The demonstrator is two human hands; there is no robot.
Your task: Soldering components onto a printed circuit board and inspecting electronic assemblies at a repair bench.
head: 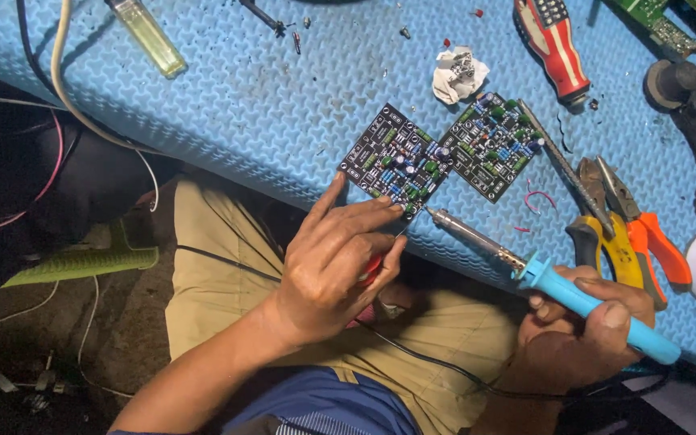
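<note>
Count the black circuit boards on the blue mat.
2. One black board lies at the mat's near edge, by the left hand. The second sits just right of it, corners nearly touching. Green boards at the top right corner are a different kind.

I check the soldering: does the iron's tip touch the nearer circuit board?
Cannot tell: in the head view the soldering iron tip ends at the circuit board corner; contact unclear.

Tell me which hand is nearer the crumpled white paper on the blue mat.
Left. The left hand sits below the crumpled paper, by the circuit boards. The right hand, holding the soldering iron, is lower and farther off.
</note>
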